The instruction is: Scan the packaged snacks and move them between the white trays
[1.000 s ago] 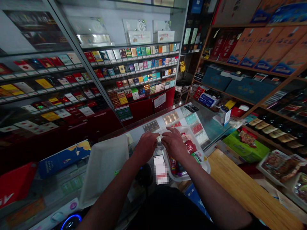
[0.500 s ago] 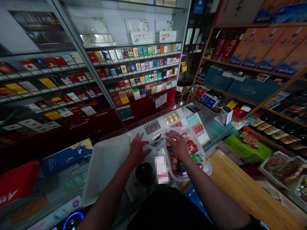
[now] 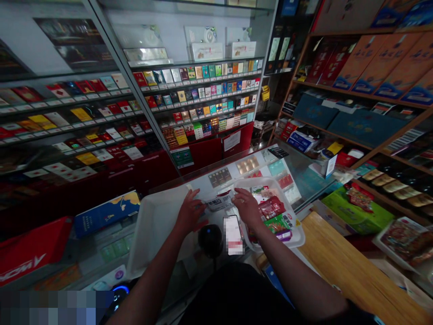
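My left hand [image 3: 191,212] rests on the glass counter [image 3: 219,178], fingers spread, just beside a small white packet with black print [image 3: 219,202]. My right hand [image 3: 246,207] lies over the near rim of a white plastic tray [image 3: 294,230], its fingers close to the packet. Red and green snack packets [image 3: 272,208] fill the tray, partly hidden by my right hand. A phone with a blurred screen [image 3: 233,234] lies by the tray, and a black round scanner [image 3: 210,240] stands between my forearms.
A white plastic bin [image 3: 155,225] sits left of my left hand. Glass cases of cigarette packs [image 3: 199,95] stand ahead, and wooden shelves of boxed goods [image 3: 365,63] stand right. A wooden counter top [image 3: 352,266] runs along the lower right.
My hands have drawn apart from close together over the tray edge, with my left hand now further left on the glass. The white packet shows between them, and the view has shifted slightly.
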### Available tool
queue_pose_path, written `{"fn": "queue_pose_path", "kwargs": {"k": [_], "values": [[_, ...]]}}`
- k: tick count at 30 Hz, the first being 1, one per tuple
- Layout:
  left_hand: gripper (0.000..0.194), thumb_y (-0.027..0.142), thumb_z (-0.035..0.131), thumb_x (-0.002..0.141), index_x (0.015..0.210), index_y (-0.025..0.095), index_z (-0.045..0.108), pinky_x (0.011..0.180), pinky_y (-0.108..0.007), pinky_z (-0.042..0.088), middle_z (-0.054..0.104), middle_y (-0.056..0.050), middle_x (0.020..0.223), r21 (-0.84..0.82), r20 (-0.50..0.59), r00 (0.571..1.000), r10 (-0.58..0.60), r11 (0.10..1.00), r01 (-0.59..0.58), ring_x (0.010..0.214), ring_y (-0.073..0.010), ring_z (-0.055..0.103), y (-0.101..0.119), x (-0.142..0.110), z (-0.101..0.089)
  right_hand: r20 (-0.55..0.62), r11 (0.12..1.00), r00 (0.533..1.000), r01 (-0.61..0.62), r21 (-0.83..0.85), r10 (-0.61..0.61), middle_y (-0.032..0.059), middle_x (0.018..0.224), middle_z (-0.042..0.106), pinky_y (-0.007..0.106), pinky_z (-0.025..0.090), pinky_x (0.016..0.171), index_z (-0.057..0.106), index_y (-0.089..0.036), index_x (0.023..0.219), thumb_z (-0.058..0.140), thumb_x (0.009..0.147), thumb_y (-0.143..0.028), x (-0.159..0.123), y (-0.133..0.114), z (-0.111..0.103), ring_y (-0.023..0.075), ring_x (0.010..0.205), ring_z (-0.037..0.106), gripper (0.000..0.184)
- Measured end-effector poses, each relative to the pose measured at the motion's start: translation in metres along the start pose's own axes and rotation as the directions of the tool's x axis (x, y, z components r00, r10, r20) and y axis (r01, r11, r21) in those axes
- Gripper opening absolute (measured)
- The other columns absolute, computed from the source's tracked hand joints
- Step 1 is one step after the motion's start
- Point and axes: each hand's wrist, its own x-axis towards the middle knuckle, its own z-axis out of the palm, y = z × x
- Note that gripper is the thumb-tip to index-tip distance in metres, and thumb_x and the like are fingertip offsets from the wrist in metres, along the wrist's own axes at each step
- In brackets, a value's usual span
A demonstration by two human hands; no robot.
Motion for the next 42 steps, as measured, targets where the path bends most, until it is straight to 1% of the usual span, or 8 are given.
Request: {"fn": "queue_pose_path", "kwargs": {"k": [3, 6, 11, 15, 19, 29, 38, 42], "values": [[0.024, 0.037, 0.058, 0.094, 0.083, 0.02, 0.072, 0.124, -0.058, 0.031, 0.05, -0.01, 0.155, 0.059, -0.061, 0.998, 0.017, 0.998, -0.013, 0.154, -0.0327, 0.03, -0.002, -0.005, -0.007, 0.057, 0.967, 0.989, 0.148, -0.208, -0.139, 0.0105, 0.13, 0.07, 0.052, 0.036, 0.117, 0.075, -0.023, 0.078, 0.071, 0.083, -0.025, -0.001, 0.008, 0.005, 0.0288, 0.132, 0.055, 0.006], [0.024, 0.035, 0.056, 0.095, 0.085, 0.02, 0.072, 0.122, -0.06, 0.032, 0.05, -0.011, 0.154, 0.173, -0.089, 0.994, 0.068, 0.984, -0.052, 0.154, -0.0341, 0.03, 0.002, -0.01, -0.014, 0.124, 0.914, 0.966, 0.256, -0.314, -0.227, 0.0116, 0.133, 0.068, 0.054, 0.035, 0.117, 0.073, -0.021, 0.08, 0.069, 0.085, -0.022, -0.005, 0.011, 0.013, 0.0299, 0.137, 0.05, 0.006], [0.019, 0.028, 0.057, 0.094, 0.087, 0.022, 0.074, 0.121, -0.072, 0.018, 0.044, -0.009, 0.16, 0.379, -0.059, 0.988, 0.14, 0.919, -0.108, 0.158, -0.0376, 0.018, 0.006, -0.021, -0.024, 0.267, 0.817, 0.92, 0.382, -0.432, -0.288, 0.0107, 0.145, 0.06, 0.059, 0.027, 0.121, 0.077, -0.02, 0.088, 0.067, 0.089, -0.021, -0.012, 0.008, 0.022, 0.0333, 0.149, 0.036, 0.011], [0.019, 0.023, 0.056, 0.094, 0.083, 0.022, 0.073, 0.12, -0.074, 0.013, 0.044, -0.009, 0.161, 0.462, -0.004, 0.982, 0.187, 0.871, -0.164, 0.158, -0.0379, 0.017, 0.008, -0.025, -0.028, 0.335, 0.766, 0.906, 0.405, -0.499, -0.261, 0.0068, 0.155, 0.051, 0.068, 0.015, 0.123, 0.079, -0.023, 0.088, 0.067, 0.09, -0.022, -0.011, 0.007, 0.026, 0.0365, 0.155, 0.022, 0.012], [0.022, 0.02, 0.056, 0.093, 0.077, 0.02, 0.07, 0.12, -0.076, 0.012, 0.049, -0.01, 0.157, 0.513, 0.039, 0.98, 0.193, 0.838, -0.185, 0.157, -0.0389, 0.02, 0.007, -0.023, -0.026, 0.392, 0.753, 0.901, 0.386, -0.533, -0.185, 0.0075, 0.161, 0.044, 0.069, 0.011, 0.122, 0.079, -0.021, 0.088, 0.066, 0.091, -0.021, -0.005, 0.009, 0.029, 0.0376, 0.157, 0.014, 0.013], [0.018, 0.021, 0.058, 0.092, 0.083, 0.022, 0.073, 0.12, -0.075, 0.014, 0.05, -0.009, 0.155, 0.515, 0.067, 0.978, 0.198, 0.833, -0.204, 0.156, -0.0379, 0.022, -0.009, -0.021, -0.029, 0.457, 0.746, 0.889, 0.33, -0.579, -0.038, 0.0063, 0.161, 0.044, 0.066, 0.016, 0.123, 0.08, -0.021, 0.095, 0.061, 0.096, -0.026, -0.001, 0.018, 0.042, 0.0381, 0.157, 0.016, 0.019], [0.021, 0.02, 0.058, 0.091, 0.077, 0.022, 0.073, 0.121, -0.074, 0.012, 0.051, -0.01, 0.154, 0.519, 0.118, 0.975, 0.186, 0.826, -0.221, 0.156, -0.038, 0.023, -0.021, -0.022, -0.028, 0.553, 0.723, 0.833, 0.382, -0.575, -0.001, 0.0064, 0.161, 0.043, 0.069, 0.019, 0.12, 0.079, -0.023, 0.096, 0.06, 0.097, -0.025, -0.014, 0.021, 0.046, 0.0381, 0.157, 0.015, 0.02], [0.02, 0.021, 0.058, 0.092, 0.09, 0.024, 0.077, 0.12, -0.075, 0.013, 0.051, -0.011, 0.155, 0.503, 0.131, 0.968, 0.213, 0.827, -0.25, 0.156, -0.0385, 0.023, -0.029, -0.024, -0.025, 0.576, 0.696, 0.818, 0.42, -0.583, -0.012, 0.0086, 0.16, 0.045, 0.069, 0.021, 0.119, 0.079, -0.021, 0.097, 0.061, 0.092, -0.015, -0.018, 0.022, 0.044, 0.0395, 0.156, 0.017, 0.02]]}}
